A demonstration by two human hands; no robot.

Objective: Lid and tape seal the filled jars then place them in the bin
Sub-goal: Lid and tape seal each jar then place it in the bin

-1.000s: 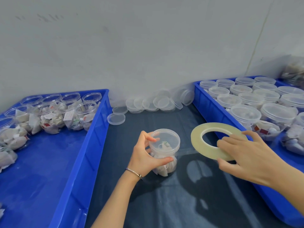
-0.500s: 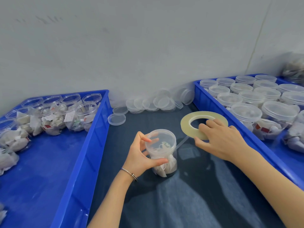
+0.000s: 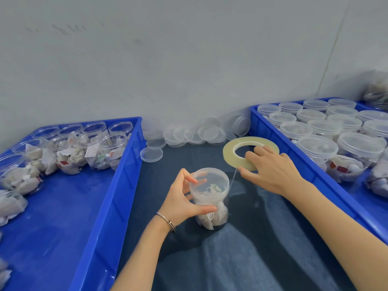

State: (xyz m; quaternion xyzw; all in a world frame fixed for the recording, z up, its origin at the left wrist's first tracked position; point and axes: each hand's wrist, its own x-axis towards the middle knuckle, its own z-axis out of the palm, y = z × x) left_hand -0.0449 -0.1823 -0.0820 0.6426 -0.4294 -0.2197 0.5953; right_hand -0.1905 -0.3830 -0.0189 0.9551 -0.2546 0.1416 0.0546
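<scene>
Fingers of the left hand (image 3: 178, 203) curl round a clear jar (image 3: 211, 203) at the lower middle of the frame, thumb across its front and fingertips at its lid (image 3: 209, 181). The jar stands upright on the dark bench (image 3: 241, 248), filled with pale sachets, its lid already on. A thin bracelet (image 3: 168, 222) circles the left wrist.

To the upper right of the jar, the right hand (image 3: 273, 171) holds a flat yellowish roll of tape (image 3: 233, 153), fingers curled over its near edge and into its hole. A thin clear strip of tape (image 3: 232, 179) runs from the roll down to the jar's rim.

At the left of the frame a blue bin (image 3: 109, 206) holds open jars of sachets (image 3: 92, 148) toward its far end. At the right, a second blue bin (image 3: 279, 139) is packed with lidded jars (image 3: 319, 148). Between the two bins, against the grey wall (image 3: 189, 59), lies a heap of loose clear lids (image 3: 199, 134), with two single lids (image 3: 151, 154) just beside the left bin's corner.
</scene>
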